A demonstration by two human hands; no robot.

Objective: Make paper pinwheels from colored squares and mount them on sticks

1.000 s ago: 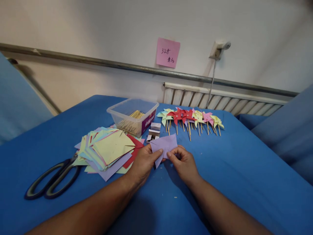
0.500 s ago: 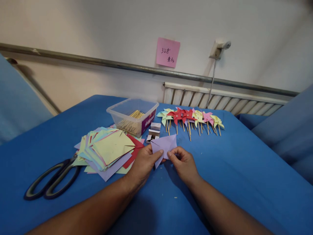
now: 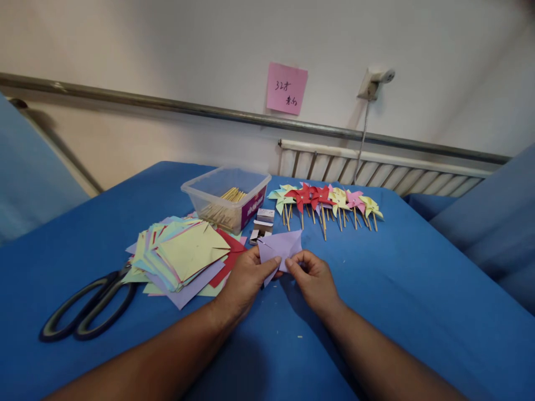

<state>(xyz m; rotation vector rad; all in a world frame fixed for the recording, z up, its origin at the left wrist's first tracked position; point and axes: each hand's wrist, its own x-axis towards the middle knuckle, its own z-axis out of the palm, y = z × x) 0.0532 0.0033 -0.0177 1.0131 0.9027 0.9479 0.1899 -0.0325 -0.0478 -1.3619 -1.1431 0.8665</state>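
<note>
A purple paper square (image 3: pixel 279 243) with slits cut in from its corners is held above the blue table between both hands. My left hand (image 3: pixel 249 273) pinches its left part, thumb on top. On the right side, my right hand (image 3: pixel 313 278) grips the same paper between thumb and fingers near its middle, where a corner seems bent inward. Just behind the paper stands a small open box (image 3: pixel 261 229) with small dark items inside. Left of my hands lies a pile of cut coloured paper (image 3: pixel 188 250). The fingers beneath the paper are mostly hidden.
Big scissors (image 3: pixel 87 306) lie at the left, blades under the paper pile. A clear plastic tub (image 3: pixel 200 192) holds thin wooden sticks (image 3: pixel 229 206). Finished pinwheels (image 3: pixel 320 197) lie in a row at the back right. Behind the blue table (image 3: pixel 397 289) are a radiator (image 3: pixel 326 167) and wall.
Almost nothing differs. Both hands keep their grip on the purple paper in nearly the same place, and the view has shifted very slightly.
</note>
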